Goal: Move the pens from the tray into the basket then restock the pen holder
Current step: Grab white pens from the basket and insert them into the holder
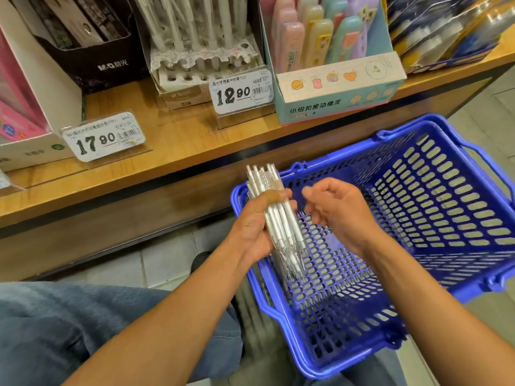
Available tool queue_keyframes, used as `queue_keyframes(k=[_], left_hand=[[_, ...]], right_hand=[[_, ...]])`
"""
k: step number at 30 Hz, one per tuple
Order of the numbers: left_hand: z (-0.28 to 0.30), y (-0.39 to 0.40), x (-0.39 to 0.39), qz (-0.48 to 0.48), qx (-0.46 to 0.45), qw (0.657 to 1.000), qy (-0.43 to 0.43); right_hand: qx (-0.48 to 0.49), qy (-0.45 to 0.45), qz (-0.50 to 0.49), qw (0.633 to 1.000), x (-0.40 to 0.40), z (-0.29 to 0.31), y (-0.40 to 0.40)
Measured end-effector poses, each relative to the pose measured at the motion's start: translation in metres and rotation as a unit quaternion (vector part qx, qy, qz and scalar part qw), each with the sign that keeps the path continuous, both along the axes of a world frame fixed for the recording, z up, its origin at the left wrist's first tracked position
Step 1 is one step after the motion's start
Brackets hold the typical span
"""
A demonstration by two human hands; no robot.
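One left hand [255, 229] grasps a bundle of slim white plastic pens [278, 215], too tightly packed to count, above the near left rim of one blue perforated plastic basket [418, 232]. One right hand [338, 210] hovers just beside them, fingers loosely curled, holding nothing. Beyond, on the wooden shelf [178, 137], stand one white pen holder [195, 59] and two price tags [104, 136].

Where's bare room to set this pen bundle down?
The blue basket floor shows bare beyond the right hand. The wooden shelf has an open strip between the 17.90 price tag and the 12.90 price tag. The shelf back is crowded with display boxes. The left hand holds the white pens.
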State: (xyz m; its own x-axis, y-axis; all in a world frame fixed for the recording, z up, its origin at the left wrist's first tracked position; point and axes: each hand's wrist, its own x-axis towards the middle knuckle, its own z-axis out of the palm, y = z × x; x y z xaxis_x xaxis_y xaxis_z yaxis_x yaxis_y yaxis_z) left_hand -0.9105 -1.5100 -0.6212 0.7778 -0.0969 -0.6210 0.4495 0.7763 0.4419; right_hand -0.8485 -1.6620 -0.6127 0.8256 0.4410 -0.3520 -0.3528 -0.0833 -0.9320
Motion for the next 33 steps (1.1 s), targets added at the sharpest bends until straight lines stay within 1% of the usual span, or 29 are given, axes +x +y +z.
queue_keyframes(k=[1, 2, 3, 5, 7, 9, 12, 13, 15, 17, 19, 21, 23, 26, 29, 31, 33], left_hand=[[-0.002, 0.001, 0.000, 0.004, 0.018, 1.000, 0.007], [-0.003, 0.001, 0.001, 0.005, 0.027, 1.000, 0.013], [-0.005, 0.001, 0.001, 0.006, 0.033, 0.999, 0.016], [-0.007, 0.002, 0.001, 0.007, 0.041, 0.999, 0.022], [-0.008, 0.003, 0.001, 0.006, 0.040, 0.999, 0.022], [-0.007, 0.003, 0.001, 0.010, 0.038, 0.999, 0.022], [-0.006, 0.003, 0.001, 0.010, 0.034, 0.999, 0.028], [-0.008, 0.003, 0.000, 0.010, 0.033, 0.999, 0.028], [-0.008, 0.003, 0.000, 0.009, 0.038, 0.999, 0.035], [-0.006, 0.003, 0.000, -0.001, 0.051, 0.998, 0.041], [-0.006, 0.003, 0.000, -0.016, 0.064, 0.997, 0.044], [-0.008, 0.003, 0.000, -0.020, 0.074, 0.996, 0.044], [-0.010, 0.003, 0.000, -0.023, 0.080, 0.995, 0.046], [-0.007, 0.002, -0.002, -0.022, 0.090, 0.994, 0.057], [0.002, 0.001, -0.003, -0.029, 0.108, 0.992, 0.066], [0.006, -0.002, -0.002, -0.035, 0.129, 0.988, 0.073], [0.010, -0.007, 0.000, -0.051, 0.160, 0.983, 0.070]], right_hand=[[-0.041, 0.003, -0.020, 0.999, 0.009, -0.016, -0.005], [-0.113, 0.000, -0.025, 0.993, 0.016, -0.035, -0.009], [-0.197, -0.005, -0.005, 0.980, 0.021, -0.056, -0.013], [-0.343, 0.002, 0.082, 0.936, 0.023, -0.100, -0.018], [-0.445, 0.009, 0.175, 0.878, 0.017, -0.139, -0.018], [-0.498, -0.005, 0.238, 0.833, 0.008, -0.164, -0.013], [-0.554, -0.027, 0.308, 0.773, -0.002, -0.180, -0.001], [-0.563, -0.035, 0.318, 0.762, -0.005, -0.188, 0.001], [-0.561, -0.044, 0.302, 0.770, -0.009, -0.194, 0.007], [-0.554, -0.033, 0.299, 0.776, -0.008, -0.194, 0.008], [-0.551, -0.011, 0.310, 0.775, -0.004, -0.188, 0.004], [-0.552, -0.004, 0.289, 0.782, -0.001, -0.178, -0.002], [-0.528, 0.002, 0.245, 0.813, 0.002, -0.169, -0.010], [-0.462, 0.018, 0.185, 0.867, 0.002, -0.146, -0.021], [-0.408, 0.002, 0.122, 0.905, -0.003, -0.116, -0.029], [-0.389, -0.026, 0.089, 0.917, -0.007, -0.097, -0.033], [-0.373, -0.034, 0.053, 0.926, -0.011, -0.079, -0.035]])
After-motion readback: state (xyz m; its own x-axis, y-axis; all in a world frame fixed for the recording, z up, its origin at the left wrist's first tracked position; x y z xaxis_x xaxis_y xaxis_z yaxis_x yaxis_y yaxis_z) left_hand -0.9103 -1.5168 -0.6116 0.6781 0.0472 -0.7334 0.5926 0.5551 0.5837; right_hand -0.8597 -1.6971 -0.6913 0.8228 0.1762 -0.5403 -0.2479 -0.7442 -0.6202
